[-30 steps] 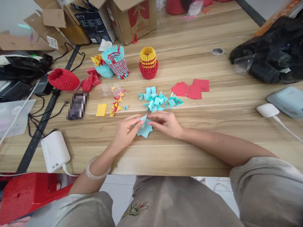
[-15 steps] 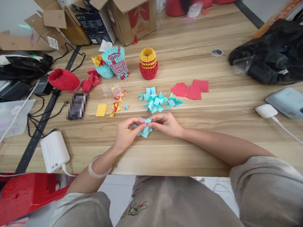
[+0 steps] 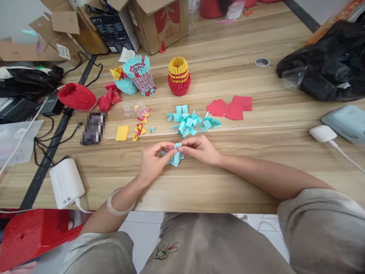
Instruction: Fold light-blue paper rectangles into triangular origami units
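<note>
Between my two hands a small piece of light blue paper point(image 3: 178, 145) is pinched, with a fold in it. My left hand point(image 3: 155, 159) holds its left side between thumb and fingertips. On its right side my right hand point(image 3: 201, 149) grips it the same way. Flat blue paper slips point(image 3: 174, 161) lie on the table just beneath the fingers, partly covered by them. Beyond the hands is a loose heap of folded blue paper pieces point(image 3: 188, 122). Red paper slips point(image 3: 238, 107) lie to the right of that heap.
A yellow paper stack point(image 3: 122, 133) and small yellow and red folded pieces point(image 3: 140, 129) lie left. Behind stand a red-and-yellow paper vase point(image 3: 179, 76) and a blue-and-red one point(image 3: 141, 76). A white charger point(image 3: 67, 183) sits left, a black bag point(image 3: 327, 64) right, cardboard boxes point(image 3: 159, 26) at the back.
The top of the blue paper between my fingers looks narrower than before, its wide upper flap now less spread. Both hands stay in nearly the same place.
</note>
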The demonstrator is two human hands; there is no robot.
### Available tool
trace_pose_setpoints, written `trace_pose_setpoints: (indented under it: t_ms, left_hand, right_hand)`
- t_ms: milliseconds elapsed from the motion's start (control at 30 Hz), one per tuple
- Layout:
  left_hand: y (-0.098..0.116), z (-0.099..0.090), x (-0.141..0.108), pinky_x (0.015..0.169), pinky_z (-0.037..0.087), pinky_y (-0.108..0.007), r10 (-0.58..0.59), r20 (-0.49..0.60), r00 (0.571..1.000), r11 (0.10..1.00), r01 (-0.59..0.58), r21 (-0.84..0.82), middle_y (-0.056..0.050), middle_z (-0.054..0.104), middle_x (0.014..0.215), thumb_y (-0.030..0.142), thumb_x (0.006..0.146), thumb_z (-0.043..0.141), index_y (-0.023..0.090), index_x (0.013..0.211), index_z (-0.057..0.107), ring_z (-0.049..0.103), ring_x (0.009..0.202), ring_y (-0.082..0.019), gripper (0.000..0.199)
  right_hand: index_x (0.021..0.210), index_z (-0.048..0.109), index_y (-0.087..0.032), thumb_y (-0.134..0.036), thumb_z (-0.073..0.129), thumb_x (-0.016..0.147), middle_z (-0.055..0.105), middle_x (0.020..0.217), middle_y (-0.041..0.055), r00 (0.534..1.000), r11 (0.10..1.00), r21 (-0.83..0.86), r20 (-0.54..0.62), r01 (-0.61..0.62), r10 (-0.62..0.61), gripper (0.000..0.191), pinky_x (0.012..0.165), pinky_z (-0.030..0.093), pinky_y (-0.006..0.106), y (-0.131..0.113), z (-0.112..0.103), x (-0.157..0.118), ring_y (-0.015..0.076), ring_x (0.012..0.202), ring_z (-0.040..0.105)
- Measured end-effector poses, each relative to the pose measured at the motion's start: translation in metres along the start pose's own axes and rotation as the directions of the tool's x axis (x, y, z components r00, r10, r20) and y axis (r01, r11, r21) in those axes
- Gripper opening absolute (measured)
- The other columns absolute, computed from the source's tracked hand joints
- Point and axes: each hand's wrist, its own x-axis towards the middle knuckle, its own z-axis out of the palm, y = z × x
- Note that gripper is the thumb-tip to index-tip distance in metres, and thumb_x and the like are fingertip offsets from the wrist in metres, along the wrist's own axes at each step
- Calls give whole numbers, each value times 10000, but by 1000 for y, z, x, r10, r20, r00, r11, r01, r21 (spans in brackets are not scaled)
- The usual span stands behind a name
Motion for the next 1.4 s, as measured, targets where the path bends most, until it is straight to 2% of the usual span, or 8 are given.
trace_pose_setpoints:
  t_ms: [233, 433, 633, 833, 1033, 1400]
  left_hand:
    - [3, 0, -1, 590, 546, -207, -30, 21, 999, 999, 31, -18, -36, 726, 753, 231, 649, 792, 153, 872, 711, 660, 642, -125, 250]
    - [5, 0, -1, 663, 569, -237, -26, 72, 997, 999, 23, 41, -52, 745, 819, 235, 655, 792, 154, 979, 696, 700, 698, -152, 347]
    - [8, 1, -1, 572, 544, -197, -75, 15, 997, 996, 75, 43, -54, 739, 786, 246, 664, 773, 145, 942, 692, 698, 673, -148, 307]
    - [10, 1, 0, 602, 553, -212, -92, 11, 996, 996, 91, 12, -46, 727, 745, 264, 644, 782, 141, 879, 687, 683, 662, -142, 282]
    - [11, 1, 1, 548, 541, -201, -103, -29, 994, 995, 103, 3, -42, 721, 724, 309, 626, 793, 139, 848, 675, 674, 640, -139, 304]
    - [8, 1, 1, 547, 553, -214, -93, -10, 996, 995, 94, 28, -41, 718, 692, 331, 629, 799, 143, 788, 697, 674, 629, -145, 266]
  right_hand:
    - [700, 669, -111, -426, 674, 761, 606, 586, -1, 999, 999, 36, -40, -10, 12, 321, 516, 437, 192, -1, 1, 2, 68, 523, 527]
    - [694, 643, -112, -428, 662, 769, 593, 577, -9, 997, 998, 61, -70, -21, 26, 325, 507, 434, 188, -5, 1, 1, 62, 509, 523]
    - [684, 633, -116, -421, 661, 772, 579, 574, -14, 999, 999, 43, -36, -3, 5, 319, 514, 437, 192, -4, 1, 1, 62, 511, 515]
    - [688, 631, -112, -410, 653, 780, 594, 599, 2, 1000, 1000, 20, 3, -11, 11, 313, 535, 436, 204, -2, 0, 1, 73, 543, 520]
    - [735, 651, -104, -417, 692, 742, 600, 621, 1, 996, 999, -9, 82, -44, 45, 316, 514, 392, 205, -1, -1, 1, 69, 537, 485]
    - [676, 618, -118, -513, 694, 720, 574, 575, -10, 997, 996, -87, 71, -38, 44, 405, 493, 375, 202, 0, -1, 1, 66, 513, 462]
